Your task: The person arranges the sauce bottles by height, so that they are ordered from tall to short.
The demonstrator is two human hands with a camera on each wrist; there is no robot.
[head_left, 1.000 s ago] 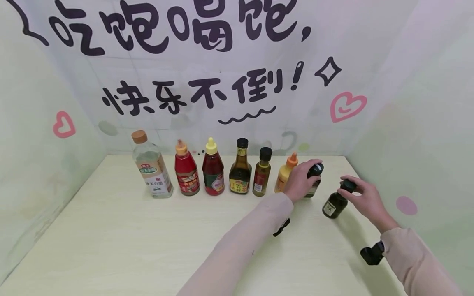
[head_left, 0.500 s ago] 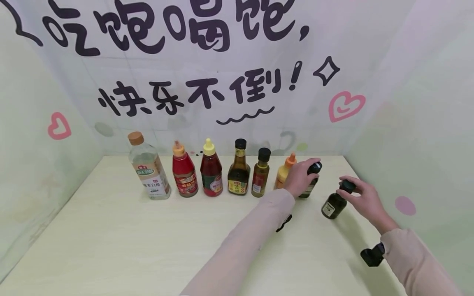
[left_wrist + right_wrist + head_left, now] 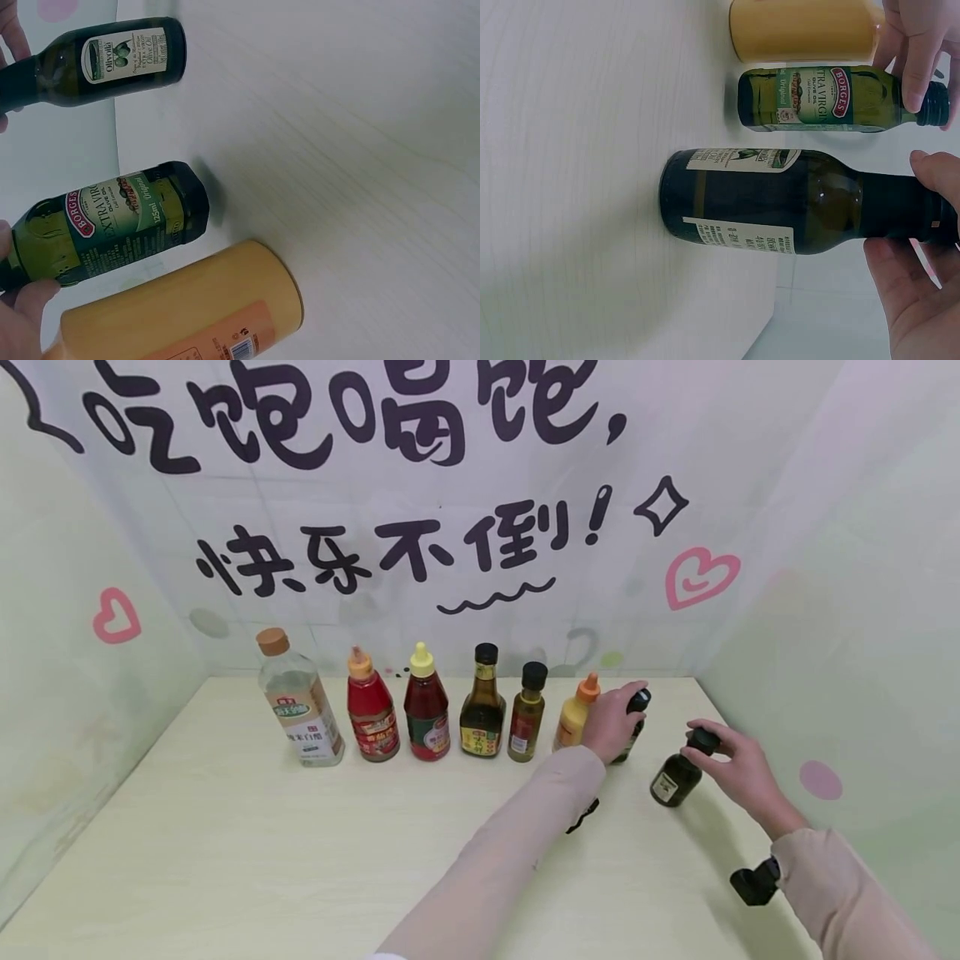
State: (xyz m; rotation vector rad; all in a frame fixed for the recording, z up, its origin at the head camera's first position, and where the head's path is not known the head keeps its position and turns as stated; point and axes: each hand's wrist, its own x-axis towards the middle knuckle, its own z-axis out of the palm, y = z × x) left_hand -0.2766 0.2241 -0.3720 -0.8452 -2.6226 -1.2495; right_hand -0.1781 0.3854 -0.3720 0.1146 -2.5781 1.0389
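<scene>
My left hand [image 3: 611,720] grips the neck of a green olive oil bottle [image 3: 112,217] with a red-badged label. In the head view the hand hides most of that bottle, at the right end of the row. My right hand [image 3: 738,767] holds a dark olive oil bottle [image 3: 677,777] with a cream label, its thumb and fingers round the black cap and neck. That bottle stands nearer the front right. Close to the left hand is a yellow squeeze bottle [image 3: 573,718] with an orange tip, partly covered by the hand.
Left along the row stand a small oil bottle [image 3: 527,718], a dark seasoning bottle [image 3: 483,710], two red squeeze bottles, one yellow-capped [image 3: 427,714] and one orange-capped [image 3: 373,718], and a clear vinegar bottle [image 3: 300,710]. Walls enclose the pale table [image 3: 300,860].
The head view has shifted slightly, so the row sits a little further left. My left forearm has edged right, covering more of its bottle. The right hand keeps its hold, nearly still.
</scene>
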